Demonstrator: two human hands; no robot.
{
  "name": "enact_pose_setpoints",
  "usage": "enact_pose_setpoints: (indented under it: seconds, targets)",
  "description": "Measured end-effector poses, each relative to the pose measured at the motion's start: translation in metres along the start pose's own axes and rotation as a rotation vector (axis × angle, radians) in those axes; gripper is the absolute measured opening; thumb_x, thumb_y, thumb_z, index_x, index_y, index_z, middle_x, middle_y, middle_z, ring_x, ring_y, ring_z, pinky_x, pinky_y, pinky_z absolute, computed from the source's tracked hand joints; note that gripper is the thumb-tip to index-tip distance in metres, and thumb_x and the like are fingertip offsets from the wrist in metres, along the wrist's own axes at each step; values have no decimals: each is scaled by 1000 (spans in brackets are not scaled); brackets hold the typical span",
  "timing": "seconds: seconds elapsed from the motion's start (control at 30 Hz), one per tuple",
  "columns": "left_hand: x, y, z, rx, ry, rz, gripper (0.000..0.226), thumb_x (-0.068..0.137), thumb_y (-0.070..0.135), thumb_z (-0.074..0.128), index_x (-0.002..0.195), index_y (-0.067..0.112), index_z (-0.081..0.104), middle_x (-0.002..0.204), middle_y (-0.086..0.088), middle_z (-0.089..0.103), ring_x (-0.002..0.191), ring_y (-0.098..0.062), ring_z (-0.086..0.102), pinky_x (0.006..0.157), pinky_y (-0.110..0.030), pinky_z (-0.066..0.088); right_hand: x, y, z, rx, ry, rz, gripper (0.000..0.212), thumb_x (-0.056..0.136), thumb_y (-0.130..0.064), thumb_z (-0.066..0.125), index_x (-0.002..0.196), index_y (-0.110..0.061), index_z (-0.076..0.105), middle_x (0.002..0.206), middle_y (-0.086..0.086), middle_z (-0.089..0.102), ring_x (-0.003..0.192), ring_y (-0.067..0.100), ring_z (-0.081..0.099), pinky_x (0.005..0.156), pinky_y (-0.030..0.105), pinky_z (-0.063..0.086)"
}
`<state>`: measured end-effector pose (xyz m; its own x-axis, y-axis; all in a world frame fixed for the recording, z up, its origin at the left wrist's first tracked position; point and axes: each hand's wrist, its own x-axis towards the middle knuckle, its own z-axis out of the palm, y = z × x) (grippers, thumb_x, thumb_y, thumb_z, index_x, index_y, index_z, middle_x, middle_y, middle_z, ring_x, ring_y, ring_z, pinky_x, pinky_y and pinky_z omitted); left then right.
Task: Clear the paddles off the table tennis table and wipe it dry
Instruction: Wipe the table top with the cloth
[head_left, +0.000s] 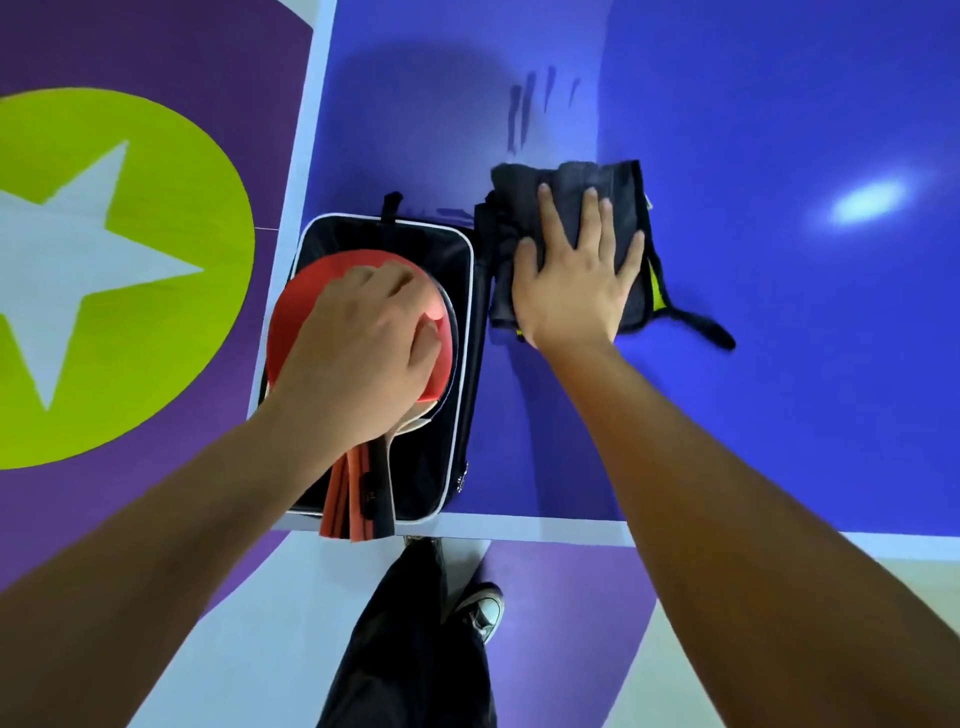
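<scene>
Left hand (363, 332) curled its fingers over the red face of the stacked paddles (296, 322), which lay in the open black case (457, 364) at the near corner of the table (779, 364), handles poking past the edge. Right hand (571, 280) lay flat with fingers spread, pressing a dark cloth (524, 182) onto the blue top just beside the case. Wet streaks (524, 109) showed beyond the cloth. Stowing the paddles looked nearly done and wiping about to begin. Next, the case probably needed lifting clear, then the cloth pushing forward through those streaks.
</scene>
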<state>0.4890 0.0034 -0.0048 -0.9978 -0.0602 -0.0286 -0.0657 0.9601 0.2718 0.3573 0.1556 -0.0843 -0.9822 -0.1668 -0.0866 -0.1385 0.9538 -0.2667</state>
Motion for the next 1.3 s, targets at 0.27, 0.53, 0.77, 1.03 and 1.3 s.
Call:
enact_pose_setpoints:
  seconds: [0.27, 0.53, 0.77, 1.03, 1.3]
  targets:
    - [14, -20, -2, -292, 76, -112, 21, 94, 14, 52, 105, 18, 69, 116, -1, 61, 103, -25, 55, 95, -43, 44, -145, 15, 15, -53, 33, -61, 62, 101, -49, 33, 161, -40, 23, 170, 6, 21, 159, 19, 11, 126, 58, 8]
    - [32, -61, -4, -243, -4, -182, 35, 92, 25, 51, 121, 16, 70, 131, -4, 62, 125, -26, 55, 106, -44, 40, 21, 23, -2, -32, 92, 83, 60, 100, -49, 32, 160, -45, 23, 171, 2, 15, 158, 15, 7, 127, 54, -1]
    - [24, -64, 7, -249, -69, -180, 43, 95, 26, 48, 136, 19, 59, 147, 0, 52, 143, -24, 41, 117, -40, 32, 107, -23, 3, -83, 7, -54, 60, 102, -52, 21, 160, -49, 11, 173, 1, 5, 159, 15, 0, 126, 54, -6]
    - [25, -63, 9, -275, -66, -215, 47, 95, 32, 40, 135, 20, 60, 148, 2, 52, 143, -22, 40, 118, -40, 32, 149, -151, 30, -155, -184, -966, 54, 104, -54, 33, 158, -49, 25, 171, -3, 16, 158, 14, 10, 125, 55, 2]
    - [42, -52, 6, -191, -30, -308, 40, 93, 36, 42, 120, 20, 67, 131, 1, 60, 121, -26, 57, 105, -39, 40, 162, -166, 35, -133, -241, -1111, 53, 105, -54, 32, 158, -49, 26, 172, -5, 13, 158, 10, 6, 126, 51, -1]
